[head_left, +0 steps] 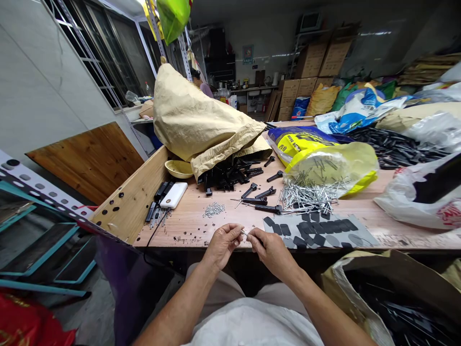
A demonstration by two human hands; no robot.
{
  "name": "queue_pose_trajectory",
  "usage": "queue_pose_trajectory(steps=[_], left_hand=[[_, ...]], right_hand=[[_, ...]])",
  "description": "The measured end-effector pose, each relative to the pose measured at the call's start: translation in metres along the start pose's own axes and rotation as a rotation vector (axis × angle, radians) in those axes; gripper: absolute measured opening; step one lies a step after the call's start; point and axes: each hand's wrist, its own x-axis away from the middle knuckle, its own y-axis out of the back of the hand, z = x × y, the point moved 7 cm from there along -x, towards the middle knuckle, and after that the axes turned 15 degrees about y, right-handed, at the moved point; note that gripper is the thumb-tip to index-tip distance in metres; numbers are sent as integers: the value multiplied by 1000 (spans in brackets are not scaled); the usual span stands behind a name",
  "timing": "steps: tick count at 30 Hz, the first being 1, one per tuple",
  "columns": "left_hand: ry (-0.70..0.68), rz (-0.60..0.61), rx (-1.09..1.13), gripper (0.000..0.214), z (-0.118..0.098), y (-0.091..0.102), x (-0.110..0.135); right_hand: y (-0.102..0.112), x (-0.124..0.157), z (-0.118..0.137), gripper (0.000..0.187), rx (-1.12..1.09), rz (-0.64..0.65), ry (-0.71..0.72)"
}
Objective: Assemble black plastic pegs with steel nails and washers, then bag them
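Observation:
My left hand (224, 242) and my right hand (270, 250) meet just in front of the wooden workbench's (194, 221) near edge, both with fingers pinched. Between them a thin metal pin (244, 233) shows, held at the fingertips. The right hand also seems to grip a small dark part, mostly hidden. Beyond the hands lie a small heap of tiny silver bits (213, 209), loose black plastic handles (264, 194) and a pile of long metal pins (306, 194) spilling from a yellow bag (331, 161).
A tan sack (198, 115) spills black parts at the back. A white phone-like box (174, 195), a yellow bowl (178, 168) and a grey sheet of black pads (317, 230) lie on the bench. An open bag of black parts (396, 307) stands at my right knee.

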Motion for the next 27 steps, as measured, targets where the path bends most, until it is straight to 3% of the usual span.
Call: queue_pose_trajectory(steps=[3,8,13,18,21,23,24,27], left_hand=[[-9,-13,-33,27,0,1,-2],[-105,-15,-118,24,-8,-2,3],[-1,93,-61,35,-5,-13,7],[-116,-52,-108,25,1,-9,1],[-109,-50,-206,27,7,-12,0],[-77,-32,-224,42,8,-13,2],[-68,-29,-218,50,7,-11,5],[-50,-32,-230,56,5,-4,13]], right_hand=[[1,-1,-1,30,-40,-16,-9],[-10,3,-12,33,-391,-20,-130],[-7,6,-17,36,-392,-75,-124],[-19,10,-20,38,-477,-89,-157],[-24,18,-30,39,-562,-101,-201],[-4,28,-46,35,-438,-158,-192],[16,35,-56,31,-310,-216,-185],[102,69,-93,19,190,-385,-274]])
